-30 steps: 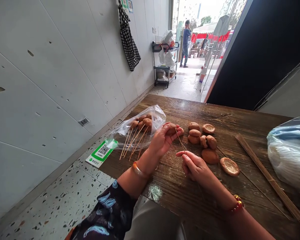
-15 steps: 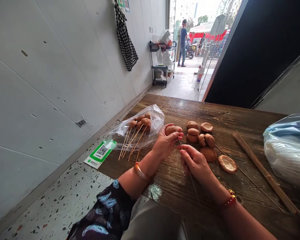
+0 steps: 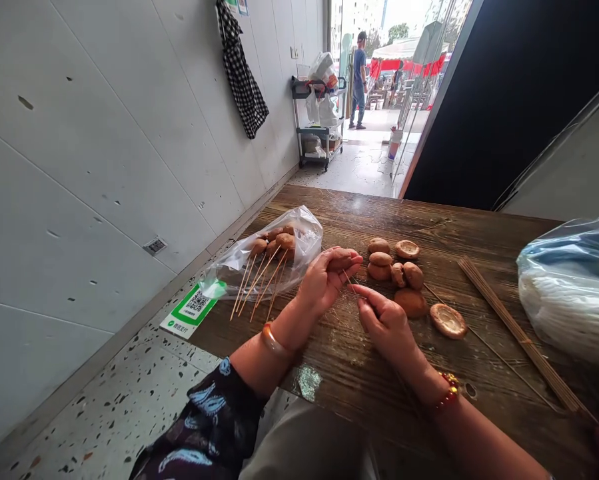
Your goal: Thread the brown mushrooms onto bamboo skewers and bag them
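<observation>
My left hand (image 3: pixel 326 279) is closed around a brown mushroom cap, which its fingers and palm mostly hide. Between thumb and fingers my right hand (image 3: pixel 385 317) pinches a thin bamboo skewer (image 3: pixel 350 281), its end pointing up at the left palm. Whether the skewer touches the mushroom I cannot tell. Just beyond my right hand several loose mushroom caps (image 3: pixel 410 303) lie on the table, some stacked. One upturned mushroom (image 3: pixel 448 321) shows its pale underside. Left of my hands, skewered mushrooms (image 3: pixel 285 241) rest in a clear plastic bag (image 3: pixel 306 227), sticks toward me.
A bundle of skewers (image 3: pixel 524 337) lies at the right of the wooden table (image 3: pixel 324 363), with a single skewer (image 3: pixel 509 367) beside it. A large plastic bag (image 3: pixel 574 287) sits at the right edge. A QR-code card (image 3: pixel 194 307) is at the left edge.
My left hand has turned, so its fingers now cover the mushroom that showed before. The skewer in my right hand now points more up and left. The view has shifted slightly.
</observation>
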{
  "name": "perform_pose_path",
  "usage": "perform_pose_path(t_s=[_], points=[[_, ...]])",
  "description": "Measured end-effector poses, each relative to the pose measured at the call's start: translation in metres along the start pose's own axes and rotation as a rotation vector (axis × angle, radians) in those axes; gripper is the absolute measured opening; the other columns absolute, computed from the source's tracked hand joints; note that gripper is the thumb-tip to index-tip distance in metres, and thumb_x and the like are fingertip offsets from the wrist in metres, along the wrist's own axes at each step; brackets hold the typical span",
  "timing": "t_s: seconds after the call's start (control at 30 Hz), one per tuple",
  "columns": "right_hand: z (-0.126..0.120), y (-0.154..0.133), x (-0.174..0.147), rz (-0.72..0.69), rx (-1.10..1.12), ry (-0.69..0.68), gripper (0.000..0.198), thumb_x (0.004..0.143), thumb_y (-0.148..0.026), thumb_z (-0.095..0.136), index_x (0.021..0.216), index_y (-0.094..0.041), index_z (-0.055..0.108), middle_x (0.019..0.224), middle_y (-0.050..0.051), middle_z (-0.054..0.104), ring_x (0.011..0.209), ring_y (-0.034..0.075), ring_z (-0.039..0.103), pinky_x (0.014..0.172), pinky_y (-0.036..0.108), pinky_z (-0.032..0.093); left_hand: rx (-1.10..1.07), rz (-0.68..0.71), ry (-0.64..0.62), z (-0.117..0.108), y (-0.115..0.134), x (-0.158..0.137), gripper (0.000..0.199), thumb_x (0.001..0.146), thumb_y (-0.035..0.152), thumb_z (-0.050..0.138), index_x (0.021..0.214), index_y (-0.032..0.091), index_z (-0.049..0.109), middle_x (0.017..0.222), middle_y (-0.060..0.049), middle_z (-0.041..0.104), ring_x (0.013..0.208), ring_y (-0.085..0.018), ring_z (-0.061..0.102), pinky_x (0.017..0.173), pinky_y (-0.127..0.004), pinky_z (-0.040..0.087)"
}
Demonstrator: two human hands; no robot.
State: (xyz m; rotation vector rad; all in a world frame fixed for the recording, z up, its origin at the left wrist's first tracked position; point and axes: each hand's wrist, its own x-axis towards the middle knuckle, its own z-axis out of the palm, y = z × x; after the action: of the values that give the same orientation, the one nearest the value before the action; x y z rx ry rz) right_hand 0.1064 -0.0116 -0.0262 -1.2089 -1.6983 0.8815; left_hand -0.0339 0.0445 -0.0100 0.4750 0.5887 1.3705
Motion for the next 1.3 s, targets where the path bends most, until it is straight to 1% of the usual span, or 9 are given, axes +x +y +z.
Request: perform_pose_path(t_s=[0.17, 0.27, 0.33, 0.43, 0.53, 0.77, 1.03, 1.17, 1.3], points=[[0.002, 0.001, 0.0, -0.021, -0.002, 0.008, 0.04, 0.086, -0.027, 0.047, 0.118, -0.017, 0.068, 0.08, 0.006, 0.072, 0.081, 0.023, 0.066, 0.073, 0.036, 0.054, 0.018, -0.019, -0.022, 0.0, -0.006, 0.0, 0.022, 0.089, 0.02, 0.049, 0.084, 0.01, 0.067, 0.093, -0.012, 0.073, 0.09, -0.02, 0.07, 0.091, -0.035, 0.051], [0.002, 0.003, -0.001, -0.041, 0.023, 0.029, 0.039, 0.086, -0.027, 0.048, 0.118, -0.018, 0.069, 0.097, 0.007, 0.074, 0.093, 0.024, 0.067, 0.085, 0.039, 0.053, 0.026, -0.008, -0.018, 0.0, -0.005, 0.0, 0.02, 0.089, 0.022, 0.051, 0.083, 0.011, 0.067, 0.094, -0.011, 0.074, 0.09, -0.02, 0.07, 0.093, -0.037, 0.051], [0.003, 0.003, -0.001, -0.046, 0.035, 0.038, 0.039, 0.086, -0.027, 0.048, 0.117, -0.019, 0.069, 0.102, 0.007, 0.074, 0.096, 0.024, 0.067, 0.088, 0.039, 0.052, 0.03, 0.0, -0.017, 0.0, -0.005, -0.001, 0.019, 0.088, 0.023, 0.053, 0.083, 0.011, 0.066, 0.094, -0.011, 0.074, 0.089, -0.02, 0.07, 0.093, -0.037, 0.05], [0.002, 0.002, -0.002, -0.006, 0.064, 0.041, 0.039, 0.085, -0.028, 0.05, 0.117, -0.019, 0.069, 0.086, 0.006, 0.074, 0.085, 0.023, 0.067, 0.075, 0.036, 0.055, 0.029, 0.014, -0.016, 0.0, -0.005, -0.001, 0.016, 0.087, 0.022, 0.054, 0.084, 0.011, 0.065, 0.094, -0.012, 0.074, 0.09, -0.02, 0.07, 0.093, -0.036, 0.05], [0.002, 0.0, -0.001, 0.029, 0.095, 0.042, 0.04, 0.083, -0.028, 0.051, 0.117, -0.019, 0.07, 0.072, 0.004, 0.07, 0.071, 0.021, 0.065, 0.06, 0.031, 0.053, 0.021, 0.02, -0.025, 0.0, -0.006, -0.001, 0.014, 0.087, 0.021, 0.054, 0.085, 0.012, 0.064, 0.095, -0.012, 0.073, 0.091, -0.021, 0.07, 0.092, -0.036, 0.051], [0.003, 0.003, -0.002, 0.059, 0.132, 0.027, 0.042, 0.084, -0.03, 0.05, 0.12, -0.018, 0.068, 0.06, 0.001, 0.063, 0.058, 0.018, 0.059, 0.049, 0.027, 0.047, 0.017, 0.036, -0.02, 0.001, -0.007, -0.002, 0.01, 0.086, 0.021, 0.056, 0.088, 0.013, 0.062, 0.096, -0.01, 0.073, 0.094, -0.021, 0.069, 0.095, -0.038, 0.049], [0.004, 0.003, -0.002, 0.067, 0.15, 0.027, 0.041, 0.084, -0.03, 0.051, 0.119, -0.018, 0.068, 0.062, 0.002, 0.064, 0.059, 0.018, 0.06, 0.05, 0.028, 0.048, -0.034, 0.055, -0.027, 0.001, -0.011, -0.003, 0.009, 0.087, 0.02, 0.055, 0.095, 0.016, 0.057, 0.092, -0.007, 0.071, 0.093, -0.021, 0.07, 0.097, -0.041, 0.048], [0.005, 0.003, -0.001, 0.069, 0.143, 0.079, 0.039, 0.085, -0.031, 0.052, 0.118, -0.018, 0.069, 0.07, 0.005, 0.068, 0.068, 0.022, 0.063, 0.055, 0.031, 0.051, -0.059, 0.043, -0.039, 0.002, -0.016, -0.004, 0.013, 0.089, 0.02, 0.055, 0.101, 0.018, 0.053, 0.097, -0.006, 0.07, 0.094, -0.021, 0.07, 0.096, -0.041, 0.048], [0.006, 0.002, -0.001, 0.028, 0.132, 0.152, 0.036, 0.085, -0.029, 0.052, 0.115, -0.02, 0.07, 0.081, 0.007, 0.072, 0.081, 0.025, 0.066, 0.063, 0.034, 0.054, -0.035, 0.048, -0.065, 0.004, -0.017, -0.005, 0.018, 0.088, 0.02, 0.056, 0.105, 0.02, 0.049, 0.102, -0.006, 0.069, 0.094, -0.02, 0.069, 0.091, -0.037, 0.05]])
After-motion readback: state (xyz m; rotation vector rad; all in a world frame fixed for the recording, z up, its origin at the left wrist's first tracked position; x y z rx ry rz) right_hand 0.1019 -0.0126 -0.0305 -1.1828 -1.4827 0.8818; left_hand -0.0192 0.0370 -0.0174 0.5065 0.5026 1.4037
